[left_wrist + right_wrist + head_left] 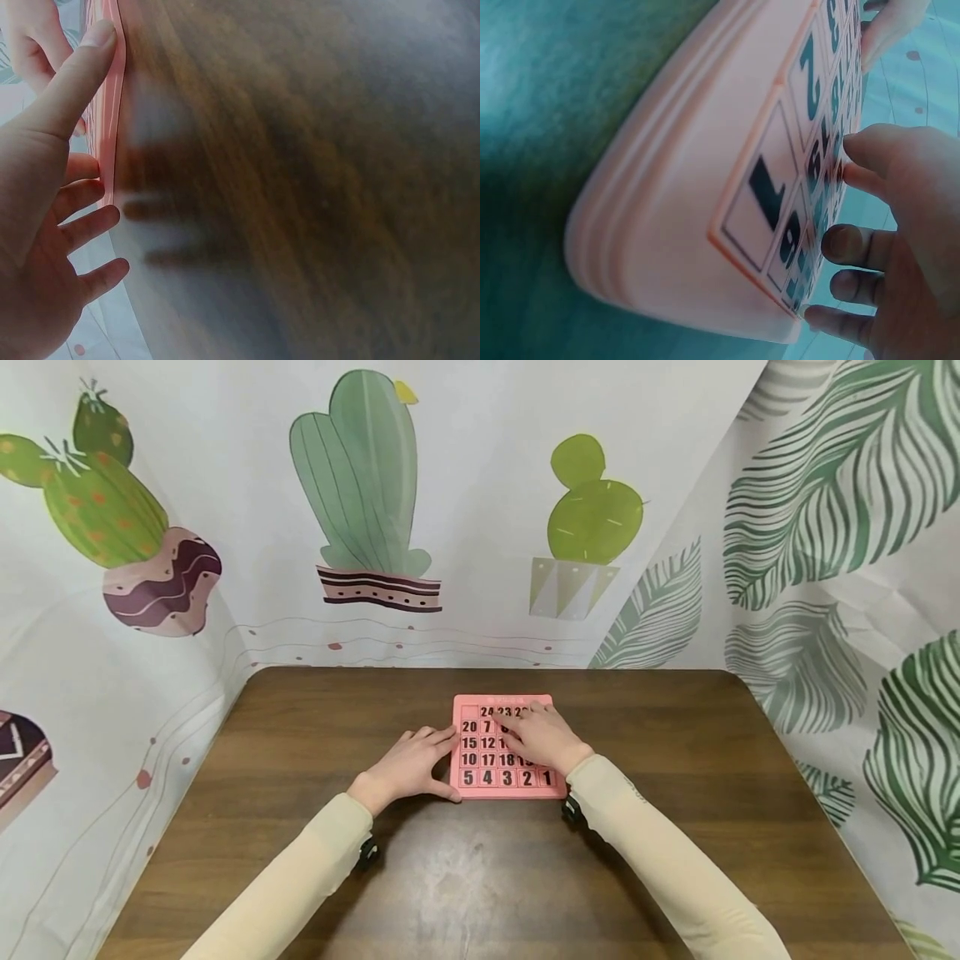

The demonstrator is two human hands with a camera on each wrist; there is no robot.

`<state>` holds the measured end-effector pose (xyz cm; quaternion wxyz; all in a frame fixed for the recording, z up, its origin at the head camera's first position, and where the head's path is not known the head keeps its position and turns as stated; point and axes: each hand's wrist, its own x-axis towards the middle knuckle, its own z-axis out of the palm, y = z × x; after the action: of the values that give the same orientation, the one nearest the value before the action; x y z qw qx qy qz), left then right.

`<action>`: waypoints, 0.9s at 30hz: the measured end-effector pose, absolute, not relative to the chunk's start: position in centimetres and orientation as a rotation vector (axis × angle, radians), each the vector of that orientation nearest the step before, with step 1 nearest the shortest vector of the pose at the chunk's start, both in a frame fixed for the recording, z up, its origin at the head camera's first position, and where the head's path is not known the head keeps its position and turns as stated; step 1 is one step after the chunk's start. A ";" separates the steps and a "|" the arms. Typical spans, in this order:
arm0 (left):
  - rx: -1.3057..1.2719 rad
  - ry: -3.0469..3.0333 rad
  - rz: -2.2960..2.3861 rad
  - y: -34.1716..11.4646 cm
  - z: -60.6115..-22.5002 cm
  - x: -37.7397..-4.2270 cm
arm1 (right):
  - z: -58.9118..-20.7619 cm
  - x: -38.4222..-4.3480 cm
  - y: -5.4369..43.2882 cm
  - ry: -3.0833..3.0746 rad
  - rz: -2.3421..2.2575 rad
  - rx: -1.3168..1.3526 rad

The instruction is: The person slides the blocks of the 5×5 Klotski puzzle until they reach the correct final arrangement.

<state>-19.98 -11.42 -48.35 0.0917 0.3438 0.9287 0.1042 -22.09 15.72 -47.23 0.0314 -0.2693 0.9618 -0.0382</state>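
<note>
From my remote post I view the number board [488, 760] on the table [450, 877]: left hand [409, 766] at its left edge, right hand [546, 739] over its right part, wall cloth [480, 527] behind.

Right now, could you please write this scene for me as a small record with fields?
board: pink number board, flat on table
bottom row: tiles 5, 4, 3, 2, 1
unnumbered cell: top left
left hand: touches the board's left side
right hand: over the tiles, partly hiding them
table: brown, wood-grained
backdrop: white, printed cacti and leaves
</note>
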 end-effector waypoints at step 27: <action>1.010 2.757 0.312 -11.0 -48.4 -20.1 | -47.4 -21.8 13.1 2.882 -0.072 -0.941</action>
<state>-20.06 -11.05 -48.35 0.0943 0.3404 0.9296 0.1052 -21.77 13.10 -47.41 0.0543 -0.3098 0.9489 -0.0237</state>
